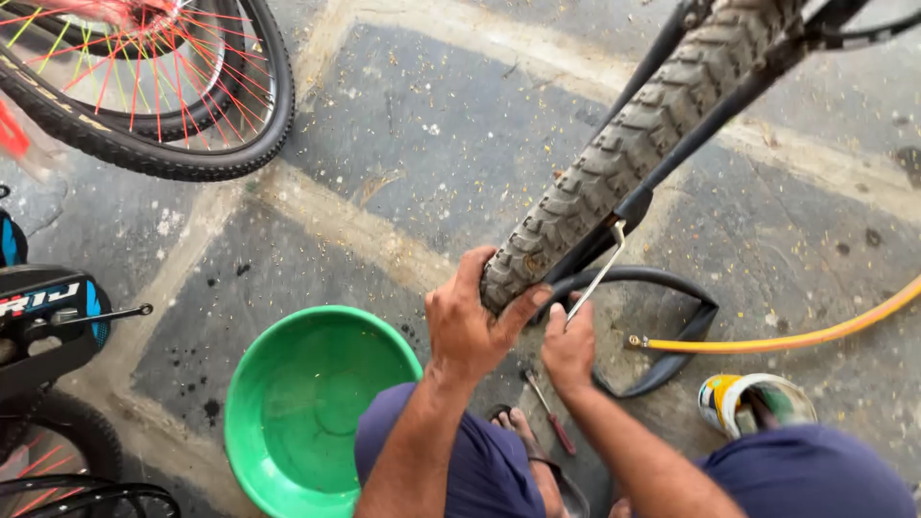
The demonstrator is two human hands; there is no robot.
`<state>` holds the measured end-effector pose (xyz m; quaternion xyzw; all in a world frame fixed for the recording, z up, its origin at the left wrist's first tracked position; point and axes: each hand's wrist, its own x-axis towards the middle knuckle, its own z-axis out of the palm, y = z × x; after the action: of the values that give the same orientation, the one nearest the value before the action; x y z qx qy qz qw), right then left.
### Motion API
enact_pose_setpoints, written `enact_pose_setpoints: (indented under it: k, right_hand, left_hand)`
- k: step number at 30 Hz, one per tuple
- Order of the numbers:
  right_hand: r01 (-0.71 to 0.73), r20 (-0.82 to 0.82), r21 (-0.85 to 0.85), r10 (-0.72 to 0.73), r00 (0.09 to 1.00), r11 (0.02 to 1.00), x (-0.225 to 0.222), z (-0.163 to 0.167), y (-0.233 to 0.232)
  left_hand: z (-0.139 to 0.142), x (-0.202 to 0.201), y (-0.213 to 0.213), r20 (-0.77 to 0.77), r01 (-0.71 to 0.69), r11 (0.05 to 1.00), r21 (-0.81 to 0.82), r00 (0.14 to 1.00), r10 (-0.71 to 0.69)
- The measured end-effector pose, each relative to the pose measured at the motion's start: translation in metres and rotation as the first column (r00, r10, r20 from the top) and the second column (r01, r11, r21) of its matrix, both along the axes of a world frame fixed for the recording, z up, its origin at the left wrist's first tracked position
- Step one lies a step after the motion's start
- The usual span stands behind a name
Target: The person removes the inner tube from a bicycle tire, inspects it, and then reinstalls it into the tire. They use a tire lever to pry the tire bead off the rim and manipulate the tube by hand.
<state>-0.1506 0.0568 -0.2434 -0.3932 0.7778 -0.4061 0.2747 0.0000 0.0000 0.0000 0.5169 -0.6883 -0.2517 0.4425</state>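
Observation:
A knobby bicycle tyre [633, 144] on its wheel slants down from the top right towards me. My left hand [472, 321] grips the tyre's lower end, thumb across the tread. My right hand [568, 347] holds a thin metal tyre lever [597, 274] hooked at the tyre's edge by the black frame tube. A black inner tube [676, 321] hangs out in a loop to the right of my right hand. My knees in blue trousers fill the bottom edge.
A green plastic basin [302, 408] sits on the stone floor at lower left. An orange air hose [777, 341] runs in from the right. A small can [753, 403] stands at lower right, a screwdriver [549, 412] lies by my foot. Other bicycle wheels [163, 91] stand left.

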Motion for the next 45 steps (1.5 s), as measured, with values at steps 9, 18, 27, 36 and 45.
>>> enact_pose_setpoints:
  k: [9,18,27,36,45]
  right_hand:
    - [-0.180,-0.031,0.463,0.219,0.975,0.868,-0.089,-0.068,-0.095]
    - [-0.372,-0.534,0.656,0.753,0.385,0.656,-0.305,0.180,-0.200]
    - [-0.453,-0.025,0.869,0.930,0.366,0.202,-0.097,0.035,-0.091]
    - [-0.426,-0.607,-0.422,0.099,0.789,0.800,-0.217,0.087,-0.143]
    - [-0.301,-0.518,-0.437,0.037,0.855,0.848,-0.075,0.073,-0.086]
  left_hand:
    - [-0.002,-0.003,0.000,0.088,-0.061,0.998,0.002,0.994,0.060]
    - [0.002,0.000,-0.009,0.035,-0.079,0.996,0.039,0.996,0.077]
    - [0.002,-0.001,-0.002,0.018,-0.079,0.997,0.026,0.997,0.079]
    - [-0.004,-0.003,-0.006,0.023,-0.063,0.998,0.002,0.998,0.063]
    - [-0.012,-0.003,0.000,0.030,-0.090,0.996,-0.024,0.995,0.091]
